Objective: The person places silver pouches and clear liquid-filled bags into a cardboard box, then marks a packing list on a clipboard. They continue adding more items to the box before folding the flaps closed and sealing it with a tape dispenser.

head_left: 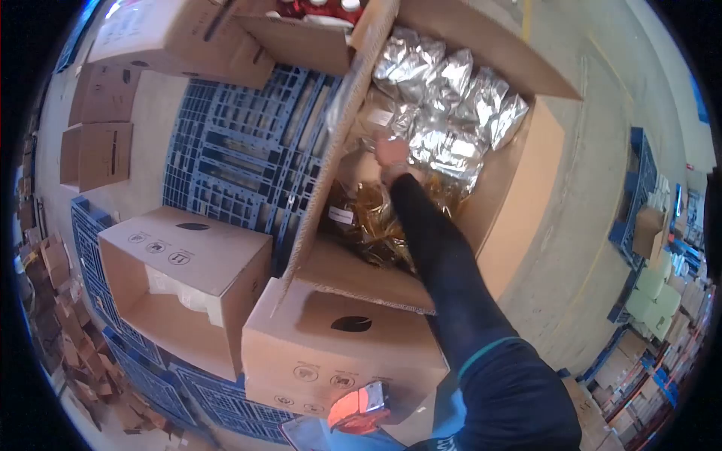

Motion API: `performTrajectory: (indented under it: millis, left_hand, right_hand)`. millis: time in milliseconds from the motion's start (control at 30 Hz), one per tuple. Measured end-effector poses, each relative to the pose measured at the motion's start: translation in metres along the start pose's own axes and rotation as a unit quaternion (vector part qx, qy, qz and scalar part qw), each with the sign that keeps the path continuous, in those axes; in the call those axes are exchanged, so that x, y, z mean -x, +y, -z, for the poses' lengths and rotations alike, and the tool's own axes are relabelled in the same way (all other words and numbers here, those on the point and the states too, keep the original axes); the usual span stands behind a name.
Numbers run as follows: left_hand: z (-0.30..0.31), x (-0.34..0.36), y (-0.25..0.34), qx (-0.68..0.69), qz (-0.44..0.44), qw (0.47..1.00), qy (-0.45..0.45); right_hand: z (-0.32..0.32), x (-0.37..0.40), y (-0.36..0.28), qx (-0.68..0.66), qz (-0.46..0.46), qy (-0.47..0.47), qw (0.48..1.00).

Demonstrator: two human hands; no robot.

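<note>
Head cam: the right hand (391,153) is down inside a big open cardboard box (528,194), black sleeve (444,252) reaching in over the near side. It's right by the silver foil pouches (455,90), which are piled in the far part of the box, and the gold foil packs (380,218) sit on the near side of it, one with a white label (341,216). Can't tell if the fingers are wide, narrow or gripping something, they're too small and partly hidden. To the left there's a blue plastic pallet (244,139), plus an open leaf-printed carton (214,248). Bottles with white caps (320,7) poke out of another box up top.
</note>
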State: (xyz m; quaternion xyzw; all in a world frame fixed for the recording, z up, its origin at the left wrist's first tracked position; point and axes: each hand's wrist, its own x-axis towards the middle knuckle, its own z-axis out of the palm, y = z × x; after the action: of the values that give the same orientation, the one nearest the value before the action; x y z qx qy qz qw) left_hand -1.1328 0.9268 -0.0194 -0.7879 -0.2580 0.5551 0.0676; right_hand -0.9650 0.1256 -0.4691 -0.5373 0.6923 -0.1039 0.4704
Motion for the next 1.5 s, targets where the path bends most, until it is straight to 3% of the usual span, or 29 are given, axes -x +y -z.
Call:
performTrajectory:
  millis: [133,167,200,233,267,300,367,500,700,767,800,867,900,933,1000,1100,1167,1233,1300,1367,1467,1500]
  left_hand:
    - [-0.006,-0.074,-0.038,0.189,-0.091,0.973,-0.092]
    - [-0.009,-0.04,-0.027,0.253,-0.101,0.957,-0.104]
    - [-0.001,-0.02,-0.008,0.188,-0.218,0.953,0.095]
    - [-0.012,-0.037,-0.025,0.21,-0.15,0.963,0.081]
    - [-0.002,-0.012,-0.011,0.231,-0.141,0.959,0.08]
    - [0.013,0.001,0.005,0.249,-0.143,0.955,0.077]
    - [0.016,0.003,-0.008,0.243,-0.121,0.958,0.092]
    - [-0.005,-0.047,-0.063,0.276,-0.167,0.939,0.116]
    - [0.029,-0.098,-0.137,0.254,-0.125,0.959,0.022]
    - [0.053,-0.1,-0.148,0.305,-0.132,0.942,0.054]
    - [0.058,-0.103,-0.153,0.33,-0.135,0.932,0.067]
    - [0.052,-0.118,-0.171,0.377,-0.125,0.913,0.094]
    - [0.046,-0.131,-0.179,0.402,-0.12,0.901,0.11]
    - [0.039,-0.141,-0.188,0.397,-0.109,0.903,0.124]
    - [0.054,-0.135,-0.184,0.386,-0.11,0.905,0.14]
    - [0.075,-0.131,-0.168,0.407,-0.166,0.883,0.164]
    - [0.097,-0.135,-0.152,0.402,-0.22,0.865,0.205]
    - [0.134,-0.123,-0.126,0.36,-0.265,0.855,0.264]
    - [0.187,-0.074,-0.09,0.397,-0.311,0.817,0.281]
    - [0.22,-0.031,-0.07,0.466,-0.414,0.732,0.274]
    - [0.252,0.066,-0.059,0.506,-0.498,0.66,0.247]
    - [0.26,0.095,-0.057,0.511,-0.532,0.632,0.238]
  right_hand:
    - [0.145,0.105,-0.118,0.025,0.161,-0.151,0.975]
    - [0.165,0.139,-0.144,0.172,0.212,-0.109,0.956]
    - [0.193,0.162,-0.161,0.158,0.189,-0.248,0.937]
    - [0.219,0.232,-0.219,0.16,0.244,-0.317,0.902]
    - [0.232,0.263,-0.231,0.215,0.276,-0.307,0.885]
    - [0.235,0.326,-0.274,0.191,0.322,-0.33,0.866]
    - [0.232,0.388,-0.308,0.143,0.244,-0.435,0.855]
    - [0.161,0.502,-0.357,0.126,0.244,-0.551,0.788]
    - [-0.039,0.58,-0.296,0.036,0.278,-0.618,0.734]
    - [-0.101,0.577,-0.248,-0.007,0.234,-0.628,0.742]
    - [-0.129,0.565,-0.222,0.036,0.22,-0.633,0.741]
    - [-0.168,0.554,-0.168,0.269,0.377,-0.45,0.764]
    - [-0.182,0.548,-0.145,0.375,0.445,-0.34,0.739]
    - [-0.185,0.542,-0.122,0.374,0.458,-0.319,0.741]
    - [-0.176,0.532,-0.088,0.361,0.492,-0.271,0.744]
    - [-0.111,0.581,-0.123,0.23,0.385,-0.409,0.795]
    - [-0.068,0.61,-0.13,0.233,0.448,-0.344,0.791]
    - [-0.018,0.661,-0.148,0.249,0.435,-0.363,0.786]
    - [0.029,0.717,-0.151,0.209,0.442,-0.455,0.744]
    - [0.077,0.783,-0.156,0.206,0.487,-0.534,0.66]
    - [0.147,0.878,-0.173,0.231,0.495,-0.545,0.636]
    - [0.165,0.901,-0.176,0.227,0.525,-0.511,0.642]
